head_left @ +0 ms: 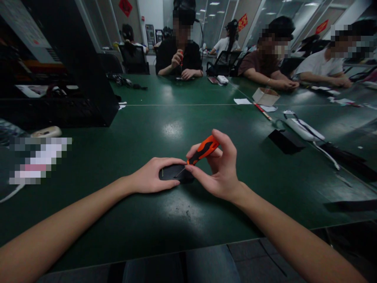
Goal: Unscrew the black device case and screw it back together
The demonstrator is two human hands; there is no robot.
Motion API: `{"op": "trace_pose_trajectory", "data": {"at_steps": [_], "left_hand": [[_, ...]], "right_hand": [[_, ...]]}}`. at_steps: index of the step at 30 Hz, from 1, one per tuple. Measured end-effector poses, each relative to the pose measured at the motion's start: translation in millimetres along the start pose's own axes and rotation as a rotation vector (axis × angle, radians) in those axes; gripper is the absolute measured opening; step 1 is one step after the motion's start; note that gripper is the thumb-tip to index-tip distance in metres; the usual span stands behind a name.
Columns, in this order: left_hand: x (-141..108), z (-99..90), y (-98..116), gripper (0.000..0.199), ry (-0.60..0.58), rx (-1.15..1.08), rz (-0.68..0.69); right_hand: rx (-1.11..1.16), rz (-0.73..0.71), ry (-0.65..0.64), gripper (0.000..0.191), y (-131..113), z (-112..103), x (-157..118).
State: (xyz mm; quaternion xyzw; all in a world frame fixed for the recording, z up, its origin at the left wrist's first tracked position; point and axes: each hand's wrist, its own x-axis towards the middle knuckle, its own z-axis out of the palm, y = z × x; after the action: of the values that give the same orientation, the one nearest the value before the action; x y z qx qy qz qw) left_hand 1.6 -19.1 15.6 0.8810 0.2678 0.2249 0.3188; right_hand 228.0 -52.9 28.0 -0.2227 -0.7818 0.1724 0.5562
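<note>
On the green tabletop lies a small dark, flat device (169,173), its exact kind unclear. My left hand (151,175) grips it from the left, thumb along the near edge and fingers over the far edge. An orange and black screwdriver (206,148) is in my right hand (220,169), held between thumb and fingers. The tool is tilted, its handle up to the right, and its thin shaft slopes down left to the device's top face. The tip seems to touch the surface near a small dark spot. Part of the device is covered by my left hand.
A black frame (88,78) stands at the left on the table (132,228). To the right are a black box (285,140), a white power strip (304,129) with its cable and an open carton (266,96). Across the table a person (188,55) holds a red screwdriver.
</note>
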Motion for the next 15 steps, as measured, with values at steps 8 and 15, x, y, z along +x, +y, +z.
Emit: {"op": "trace_pose_trajectory", "data": {"at_steps": [8, 15], "left_hand": [[1.6, -1.6, 3.8, 0.05, -0.011, -0.012, -0.004], [1.1, -0.8, 1.4, 0.054, -0.013, -0.004, 0.007]], "right_hand": [[0.021, 0.052, -0.064, 0.08, -7.7, -2.0, 0.8], [0.114, 0.035, -0.04, 0.081, -2.3, -3.7, 3.8]]}}
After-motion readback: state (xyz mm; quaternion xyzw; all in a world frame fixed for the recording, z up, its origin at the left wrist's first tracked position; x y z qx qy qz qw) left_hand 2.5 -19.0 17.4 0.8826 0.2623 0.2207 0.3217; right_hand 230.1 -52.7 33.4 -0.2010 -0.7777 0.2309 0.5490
